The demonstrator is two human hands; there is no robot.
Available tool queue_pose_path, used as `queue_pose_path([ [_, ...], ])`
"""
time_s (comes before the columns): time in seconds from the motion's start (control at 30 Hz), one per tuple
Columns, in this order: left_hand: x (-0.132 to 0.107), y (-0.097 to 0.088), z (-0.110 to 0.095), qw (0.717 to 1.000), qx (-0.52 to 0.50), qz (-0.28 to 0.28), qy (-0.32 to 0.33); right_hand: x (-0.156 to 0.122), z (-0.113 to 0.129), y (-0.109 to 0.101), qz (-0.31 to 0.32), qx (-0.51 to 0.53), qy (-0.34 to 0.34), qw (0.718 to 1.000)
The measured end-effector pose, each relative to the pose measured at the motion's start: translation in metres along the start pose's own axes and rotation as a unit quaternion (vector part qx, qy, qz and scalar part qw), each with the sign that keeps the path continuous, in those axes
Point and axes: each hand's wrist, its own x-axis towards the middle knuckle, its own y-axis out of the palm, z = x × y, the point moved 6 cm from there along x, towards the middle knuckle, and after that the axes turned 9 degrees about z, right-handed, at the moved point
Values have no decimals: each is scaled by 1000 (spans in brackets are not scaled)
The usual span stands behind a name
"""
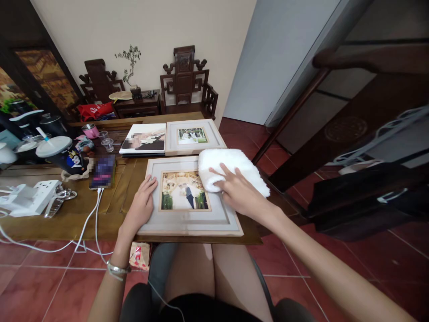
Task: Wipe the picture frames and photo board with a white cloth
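A light wooden picture frame with a small wedding photo in its middle lies flat on the wooden table. My left hand holds this frame at its left rim, fingertips over the border. At the upper right corner of the frame, my right hand grips a fluffy white cloth, fingers pressed down on top. The cloth covers that corner and hangs past the frame's right side. Behind it lie a second framed photo and a photo album with a black-and-white cover.
To the left are a phone on a charging cable, a white power strip, a dark lidded cup with a straw, small clear cups and a pink cup. Carved wooden chairs stand by the wall.
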Motion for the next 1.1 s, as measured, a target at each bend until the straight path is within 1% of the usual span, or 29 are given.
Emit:
queue_pose_path([
  [0.2,1,-1,-1,1000,0,7,-2,-70,32,11,36,21,-68,997],
  [0.27,1,-1,-2,1000,-3,10,-3,-84,37,13,46,25,-78,996],
  [0.33,1,-1,-1,1000,-8,14,-5,-88,39,15,53,33,-81,995],
  [0.43,0,0,-1,1000,-11,16,-2,-81,36,15,43,38,-75,996],
  [0.57,-1,0,1,1000,-5,14,7,-62,32,13,9,29,-59,998],
  [0.67,-1,1,2,1000,-3,18,10,-48,28,12,1,23,-49,999],
  [0.93,0,0,2,999,-11,34,1,-13,10,13,-41,12,-24,999],
  [1.03,0,0,2,999,-16,31,-3,-6,9,12,-55,9,-17,998],
  [1.1,0,0,2,1000,-18,24,-4,-7,12,13,-55,13,-12,998],
])
